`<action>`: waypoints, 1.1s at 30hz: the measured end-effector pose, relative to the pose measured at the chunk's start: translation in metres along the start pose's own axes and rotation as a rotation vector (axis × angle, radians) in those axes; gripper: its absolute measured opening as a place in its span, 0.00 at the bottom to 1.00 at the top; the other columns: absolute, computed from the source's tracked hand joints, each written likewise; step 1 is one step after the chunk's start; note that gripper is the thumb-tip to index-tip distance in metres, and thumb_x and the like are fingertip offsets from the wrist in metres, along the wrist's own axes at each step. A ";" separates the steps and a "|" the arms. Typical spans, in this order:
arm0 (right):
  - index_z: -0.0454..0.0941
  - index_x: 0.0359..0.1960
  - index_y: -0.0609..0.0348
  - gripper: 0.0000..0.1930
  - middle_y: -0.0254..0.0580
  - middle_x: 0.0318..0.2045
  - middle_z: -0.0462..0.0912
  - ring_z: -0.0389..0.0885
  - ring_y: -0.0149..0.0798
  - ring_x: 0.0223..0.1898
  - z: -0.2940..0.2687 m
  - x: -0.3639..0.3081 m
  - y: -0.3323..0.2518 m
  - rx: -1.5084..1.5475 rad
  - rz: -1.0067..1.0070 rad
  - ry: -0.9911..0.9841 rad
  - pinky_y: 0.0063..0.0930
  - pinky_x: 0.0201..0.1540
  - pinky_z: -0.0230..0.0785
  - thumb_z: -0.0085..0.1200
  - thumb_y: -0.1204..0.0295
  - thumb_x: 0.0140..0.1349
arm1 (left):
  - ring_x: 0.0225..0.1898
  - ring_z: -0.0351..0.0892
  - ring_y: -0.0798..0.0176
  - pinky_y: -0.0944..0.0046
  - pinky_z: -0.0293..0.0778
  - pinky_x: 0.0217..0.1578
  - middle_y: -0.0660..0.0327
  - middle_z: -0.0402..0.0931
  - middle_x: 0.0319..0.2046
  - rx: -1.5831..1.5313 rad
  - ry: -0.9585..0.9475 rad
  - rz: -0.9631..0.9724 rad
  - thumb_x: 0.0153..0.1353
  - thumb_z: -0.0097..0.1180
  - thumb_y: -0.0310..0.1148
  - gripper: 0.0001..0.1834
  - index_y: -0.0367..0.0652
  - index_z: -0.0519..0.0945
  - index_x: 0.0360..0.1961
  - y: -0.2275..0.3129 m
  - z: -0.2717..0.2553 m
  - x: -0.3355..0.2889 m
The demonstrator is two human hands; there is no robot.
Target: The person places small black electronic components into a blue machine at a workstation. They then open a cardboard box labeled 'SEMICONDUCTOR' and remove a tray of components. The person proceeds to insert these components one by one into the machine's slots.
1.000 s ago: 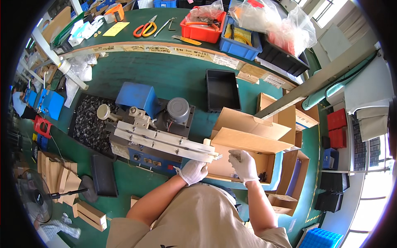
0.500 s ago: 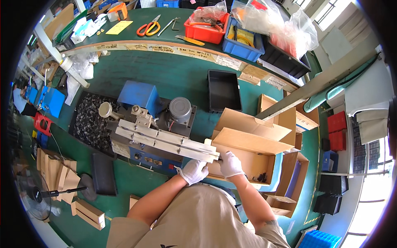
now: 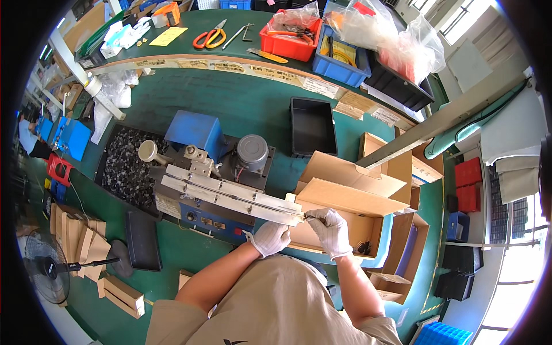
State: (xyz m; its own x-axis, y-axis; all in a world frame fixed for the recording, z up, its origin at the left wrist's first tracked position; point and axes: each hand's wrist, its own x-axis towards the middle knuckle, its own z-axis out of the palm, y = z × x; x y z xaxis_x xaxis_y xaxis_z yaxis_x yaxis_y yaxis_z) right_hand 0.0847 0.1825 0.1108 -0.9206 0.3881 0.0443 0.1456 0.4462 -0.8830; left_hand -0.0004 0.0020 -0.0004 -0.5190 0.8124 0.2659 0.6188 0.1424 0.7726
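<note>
Both gloved hands, left (image 3: 271, 237) and right (image 3: 332, 229), raised, fingers curled.

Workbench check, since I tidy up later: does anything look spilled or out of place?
Nothing looks spilled. Both gloved hands, left and right, are at the end of the metal rail over the open cardboard box. The small black parts stay inside their tray.

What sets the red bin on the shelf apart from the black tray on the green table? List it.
The red bin sits on the upper shelf; the black tray lies lower, on the green table. The red bin holds a clear bag and tools; the black tray looks empty. The red bin is bright red, while the black tray is dark and appears shallower. Both are open-topped rectangular containers.
</note>
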 end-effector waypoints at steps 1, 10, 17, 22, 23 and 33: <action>0.85 0.39 0.60 0.06 0.37 0.34 0.86 0.81 0.30 0.36 0.002 0.000 0.000 -0.013 -0.020 0.016 0.25 0.42 0.75 0.64 0.79 0.60 | 0.42 0.75 0.35 0.42 0.72 0.45 0.41 0.75 0.39 0.004 0.010 -0.001 0.57 0.54 0.29 0.16 0.36 0.73 0.46 0.000 0.000 0.000; 0.85 0.42 0.59 0.10 0.38 0.34 0.85 0.81 0.32 0.34 0.018 0.000 -0.003 -0.157 -0.260 0.062 0.25 0.42 0.75 0.66 0.77 0.58 | 0.41 0.76 0.36 0.42 0.71 0.43 0.41 0.75 0.38 -0.011 -0.085 -0.076 0.58 0.55 0.30 0.14 0.36 0.75 0.44 0.000 -0.001 -0.002; 0.84 0.47 0.57 0.11 0.48 0.34 0.83 0.82 0.45 0.34 0.010 0.011 0.032 -0.161 0.091 0.176 0.34 0.43 0.76 0.61 0.72 0.62 | 0.41 0.75 0.35 0.42 0.71 0.44 0.41 0.75 0.39 -0.032 -0.050 -0.079 0.57 0.56 0.30 0.16 0.36 0.75 0.46 0.000 0.000 -0.002; 0.82 0.45 0.57 0.13 0.55 0.35 0.84 0.83 0.56 0.42 0.040 0.017 0.080 -0.404 0.007 -0.125 0.43 0.46 0.75 0.57 0.73 0.58 | 0.42 0.75 0.35 0.43 0.71 0.45 0.41 0.76 0.40 -0.114 -0.058 -0.131 0.55 0.55 0.28 0.19 0.37 0.75 0.49 0.001 -0.001 0.000; 0.82 0.45 0.57 0.12 0.55 0.35 0.84 0.82 0.57 0.43 0.047 0.018 0.077 -0.443 0.021 -0.103 0.44 0.46 0.75 0.57 0.73 0.58 | 0.42 0.76 0.35 0.43 0.71 0.45 0.41 0.76 0.40 -0.105 -0.052 -0.121 0.54 0.55 0.28 0.19 0.37 0.75 0.49 -0.001 0.000 -0.001; 0.80 0.42 0.57 0.11 0.55 0.39 0.82 0.81 0.58 0.43 0.053 0.017 0.094 -0.429 0.104 -0.071 0.47 0.46 0.75 0.58 0.71 0.57 | 0.45 0.75 0.34 0.44 0.71 0.49 0.41 0.76 0.43 -0.087 -0.061 -0.114 0.54 0.55 0.27 0.23 0.36 0.74 0.54 -0.006 0.002 -0.003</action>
State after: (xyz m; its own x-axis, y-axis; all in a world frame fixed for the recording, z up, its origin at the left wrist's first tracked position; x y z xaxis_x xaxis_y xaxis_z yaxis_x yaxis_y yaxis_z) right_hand 0.0633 0.1884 0.0035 -0.9136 0.3987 -0.0801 0.3620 0.7075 -0.6070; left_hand -0.0010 0.0001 -0.0067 -0.5444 0.8271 0.1394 0.5026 0.1886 0.8437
